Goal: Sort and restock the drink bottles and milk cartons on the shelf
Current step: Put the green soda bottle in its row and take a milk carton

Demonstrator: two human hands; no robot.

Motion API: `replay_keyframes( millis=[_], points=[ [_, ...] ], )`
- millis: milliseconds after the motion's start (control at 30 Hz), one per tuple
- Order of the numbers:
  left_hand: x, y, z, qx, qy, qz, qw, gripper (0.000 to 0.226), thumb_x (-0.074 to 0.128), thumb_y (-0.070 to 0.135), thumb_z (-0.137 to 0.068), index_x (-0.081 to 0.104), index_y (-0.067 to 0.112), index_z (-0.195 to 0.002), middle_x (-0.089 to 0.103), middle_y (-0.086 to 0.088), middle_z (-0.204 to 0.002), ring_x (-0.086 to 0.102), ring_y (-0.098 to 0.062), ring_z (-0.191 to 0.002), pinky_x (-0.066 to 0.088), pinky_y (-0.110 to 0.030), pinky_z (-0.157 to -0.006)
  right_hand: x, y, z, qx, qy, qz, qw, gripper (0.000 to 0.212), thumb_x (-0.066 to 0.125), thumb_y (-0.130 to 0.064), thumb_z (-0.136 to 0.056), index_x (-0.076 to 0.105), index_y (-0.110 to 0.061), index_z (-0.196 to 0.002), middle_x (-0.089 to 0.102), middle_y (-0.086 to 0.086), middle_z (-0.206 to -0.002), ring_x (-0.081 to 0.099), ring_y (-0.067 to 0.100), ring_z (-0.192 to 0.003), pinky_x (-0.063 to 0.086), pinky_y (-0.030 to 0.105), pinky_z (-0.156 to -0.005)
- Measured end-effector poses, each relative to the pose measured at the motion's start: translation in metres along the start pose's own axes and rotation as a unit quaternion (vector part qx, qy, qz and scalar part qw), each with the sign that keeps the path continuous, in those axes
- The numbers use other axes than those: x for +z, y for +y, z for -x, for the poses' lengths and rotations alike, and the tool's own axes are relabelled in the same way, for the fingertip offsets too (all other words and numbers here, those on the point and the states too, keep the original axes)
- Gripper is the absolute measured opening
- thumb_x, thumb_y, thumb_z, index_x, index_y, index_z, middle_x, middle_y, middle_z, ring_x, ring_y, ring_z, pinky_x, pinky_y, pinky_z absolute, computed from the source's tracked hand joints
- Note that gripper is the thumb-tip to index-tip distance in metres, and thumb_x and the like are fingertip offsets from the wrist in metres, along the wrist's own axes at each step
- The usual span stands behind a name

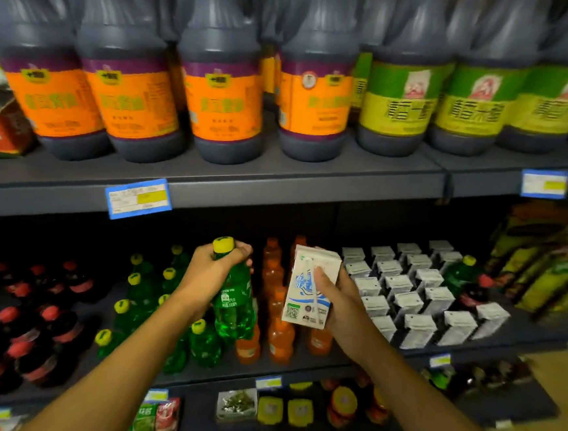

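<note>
Two bare forearms rise from the bottom of the frame toward the middle shelf. The left hand (212,267), just left of centre, curls its fingers around the neck of a green plastic soda bottle with a yellow cap (234,289); the bottle's long axis runs nearly vertical, cap up and tilted slightly left, its base hanging over the shelved rows. The right hand (335,299), just right of centre, clasps a small white-and-blue milk carton (309,287) from the right side, thumb across its printed front; the carton stands upright, long axis vertical, top leaning slightly right.

Behind the hands, the dark grey metal middle shelf (521,331) holds, left to right, dark bottles with red caps (46,319), more green bottles (153,303), orange bottles (278,317) and rows of white cartons (415,293).

Farther up, across the top of the frame, large dark bottles with orange labels (218,84) stand beside others with green-yellow labels (400,98).
</note>
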State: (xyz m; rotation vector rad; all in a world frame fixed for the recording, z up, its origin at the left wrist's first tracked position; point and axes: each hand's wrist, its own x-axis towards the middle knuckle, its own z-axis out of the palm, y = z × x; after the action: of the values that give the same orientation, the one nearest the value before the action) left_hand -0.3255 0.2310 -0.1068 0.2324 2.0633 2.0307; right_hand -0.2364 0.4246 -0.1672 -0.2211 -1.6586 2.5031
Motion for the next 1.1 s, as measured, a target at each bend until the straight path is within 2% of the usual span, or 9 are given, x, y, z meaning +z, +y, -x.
replay_keyframes(
  millis=[167,367,500,600,767,867,967,1033,1100],
  points=[
    [0.064,-0.006,0.010,0.005,-0.019,-0.013,1.000,0.008,0.065,0.018,-0.091,0.071,0.013,-0.088,0.072,-0.004,-0.076,0.070,-0.016,-0.069,0.055,-0.023,-0.057,-0.052,-0.025,0.023,0.005,0.048,-0.001,0.999,0.049,0.065,-0.045,-0.079,0.059,-0.025,-0.123,0.073,0.006,-0.113,0.071,0.027,-0.102,0.059,0.039,-0.072],
    [0.125,-0.009,0.018,0.020,-0.019,-0.011,1.000,0.007,0.065,0.015,-0.091,0.071,0.017,-0.088,0.072,0.001,-0.073,0.070,-0.013,-0.067,0.055,-0.022,-0.057,-0.126,-0.048,0.051,0.011,0.096,0.038,0.995,0.036,0.069,-0.064,-0.066,0.069,-0.046,-0.097,0.077,-0.003,-0.100,0.075,0.020,-0.091,0.059,0.032,-0.062],
    [0.162,-0.014,0.019,0.007,-0.034,-0.009,0.999,0.007,0.064,0.015,-0.091,0.070,0.017,-0.088,0.072,-0.001,-0.075,0.071,-0.016,-0.067,0.056,-0.024,-0.056,-0.170,-0.060,0.063,0.003,0.137,0.041,0.990,0.055,0.070,-0.067,-0.057,0.065,-0.042,-0.106,0.076,-0.008,-0.099,0.074,0.017,-0.090,0.059,0.033,-0.061],
    [0.190,-0.021,0.018,-0.015,-0.074,0.019,0.997,0.010,0.059,0.008,-0.093,0.067,0.013,-0.090,0.068,-0.001,-0.070,0.069,-0.016,-0.063,0.056,-0.026,-0.053,-0.194,-0.070,0.066,-0.015,0.167,0.052,0.985,0.056,0.069,-0.067,-0.057,0.062,-0.043,-0.107,0.076,-0.010,-0.099,0.075,0.016,-0.089,0.060,0.035,-0.062],
    [0.233,-0.026,-0.006,-0.052,-0.125,0.057,0.989,0.015,0.053,0.007,-0.094,0.067,0.012,-0.099,0.068,-0.002,-0.074,0.071,-0.021,-0.073,0.058,-0.031,-0.060,-0.233,-0.086,0.060,-0.027,0.178,0.066,0.981,0.051,0.071,-0.063,-0.061,0.064,-0.041,-0.107,0.075,-0.006,-0.107,0.073,0.016,-0.095,0.061,0.038,-0.072],
    [0.258,-0.031,-0.023,-0.083,-0.166,0.084,0.979,0.015,0.056,0.005,-0.091,0.068,0.013,-0.094,0.068,-0.004,-0.073,0.070,-0.023,-0.074,0.057,-0.034,-0.066,-0.255,-0.096,0.050,-0.039,0.187,0.079,0.978,0.043,0.069,-0.054,-0.070,0.065,-0.035,-0.108,0.075,-0.004,-0.108,0.072,0.017,-0.100,0.061,0.040,-0.078],
    [0.278,-0.037,-0.039,-0.117,-0.196,0.128,0.965,0.013,0.059,0.003,-0.088,0.068,0.012,-0.089,0.067,-0.006,-0.070,0.071,-0.022,-0.070,0.058,-0.032,-0.060,-0.276,-0.105,0.038,-0.047,0.202,0.096,0.973,0.044,0.066,-0.046,-0.075,0.063,-0.029,-0.115,0.073,-0.001,-0.112,0.071,0.019,-0.103,0.059,0.045,-0.085],
    [0.290,-0.042,-0.047,-0.121,-0.204,0.119,0.964,0.011,0.061,0.003,-0.086,0.068,0.012,-0.087,0.067,-0.007,-0.071,0.071,-0.022,-0.070,0.058,-0.031,-0.060,-0.289,-0.110,0.032,-0.051,0.205,0.107,0.971,0.048,0.065,-0.041,-0.076,0.060,-0.023,-0.121,0.071,0.003,-0.115,0.070,0.019,-0.105,0.060,0.043,-0.085],
    [0.300,-0.047,-0.054,-0.111,-0.224,0.098,0.963,0.011,0.064,0.004,-0.084,0.069,0.013,-0.084,0.066,-0.008,-0.073,0.071,-0.023,-0.073,0.057,-0.031,-0.064,-0.302,-0.114,0.027,-0.060,0.195,0.117,0.972,0.046,0.067,-0.040,-0.076,0.062,-0.026,-0.119,0.072,-0.001,-0.114,0.069,0.016,-0.106,0.060,0.037,-0.085]
  ],
)
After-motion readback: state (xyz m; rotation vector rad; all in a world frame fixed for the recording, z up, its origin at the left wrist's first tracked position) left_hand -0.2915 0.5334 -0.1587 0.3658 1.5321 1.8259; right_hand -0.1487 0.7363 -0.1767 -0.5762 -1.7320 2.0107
